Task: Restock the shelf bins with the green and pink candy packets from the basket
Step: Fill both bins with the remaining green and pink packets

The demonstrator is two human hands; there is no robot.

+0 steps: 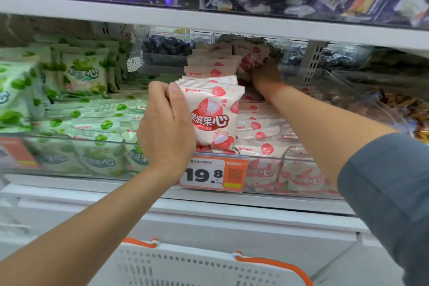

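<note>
Left hand (166,123) gripped upright stack of pink packets (213,114) at front of pink bin (299,158), thumb across face; right hand (264,76) deep in bin against rear packet (251,62), grip unclear; green packets (86,72) in left bin (58,137); basket (209,262) below.

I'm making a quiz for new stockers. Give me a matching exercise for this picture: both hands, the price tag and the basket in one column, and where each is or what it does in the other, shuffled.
1. left hand
2. right hand
3. price tag
4. basket

A. at the bottom edge of the view
B. on the bin front, reads 19.8
C. grips the pink packet stack at the front
D. far back in the bin, at a rear pink packet

Pairs: 1-C, 2-D, 3-B, 4-A.
</note>
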